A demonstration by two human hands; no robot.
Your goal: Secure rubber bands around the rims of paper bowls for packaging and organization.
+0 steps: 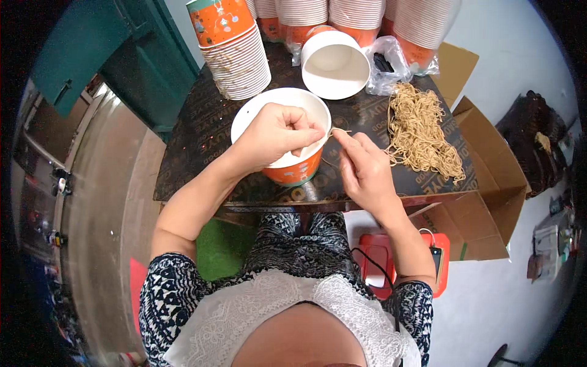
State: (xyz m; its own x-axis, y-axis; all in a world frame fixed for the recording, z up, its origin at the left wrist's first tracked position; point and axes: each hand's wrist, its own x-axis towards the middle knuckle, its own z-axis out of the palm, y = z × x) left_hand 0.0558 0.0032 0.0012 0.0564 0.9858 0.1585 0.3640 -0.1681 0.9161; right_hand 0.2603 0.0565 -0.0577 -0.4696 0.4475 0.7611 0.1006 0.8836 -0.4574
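In front of me on the table stands an orange paper tub [293, 174] with a white inside, upright and open at the top. My left hand [269, 136] is over its rim, thumb and fingers pinched on a thin tan string [340, 130]. Just right of the rim, my right hand [369, 171] has its index finger stretched toward the left fingertips, the string passing at its tip and the other fingers curled in. To the right lies a loose heap of tan strings [424, 134].
A tall stack of nested tubs [237, 68] rises at the left, and several bagged stacks [361, 15] line the back. One white tub [336, 64] lies tipped, beside a clear plastic bag [390, 58]. An open cardboard box [489, 171] adjoins the table's right edge.
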